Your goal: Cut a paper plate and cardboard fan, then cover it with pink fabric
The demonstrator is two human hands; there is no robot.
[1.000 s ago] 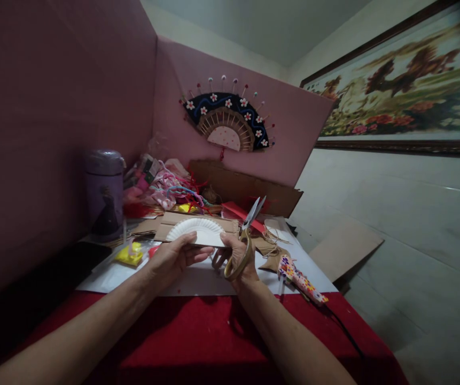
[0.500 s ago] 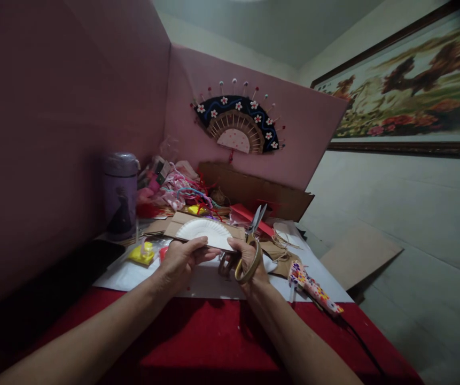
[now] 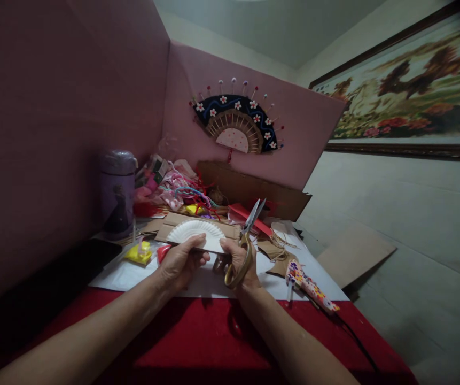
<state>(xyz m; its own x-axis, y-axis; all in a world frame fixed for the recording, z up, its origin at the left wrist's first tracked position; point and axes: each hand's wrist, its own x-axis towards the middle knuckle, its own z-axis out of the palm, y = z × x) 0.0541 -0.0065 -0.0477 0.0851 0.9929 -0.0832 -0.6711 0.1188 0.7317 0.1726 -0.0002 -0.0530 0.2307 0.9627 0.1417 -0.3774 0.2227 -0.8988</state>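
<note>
A white half-round paper plate piece (image 3: 193,233) with a fluted rim lies against a flat strip of brown cardboard (image 3: 230,231). My left hand (image 3: 184,260) pinches both at the lower edge, thumb on the white piece. On the other side my right hand (image 3: 240,262) presses its thumb on the right corner of the same piece. Scissors (image 3: 246,245) with gold-coloured handles hang in that right hand too, blades up and slightly apart, not touching the white piece. The fingers behind the cardboard are partly hidden.
A flowered glue gun (image 3: 312,287) with a black cord lies at right. Left stand a purple cup (image 3: 117,195) and a yellow packet (image 3: 139,253). Behind are tangled pipe cleaners (image 3: 185,187) and brown cardboard (image 3: 257,187). A decorated fan (image 3: 235,125) is on the pink panel (image 3: 294,144).
Both hands, with the cardboard, white piece and scissors, have shifted slightly left. The grip looks the same, and the view has moved a little.
</note>
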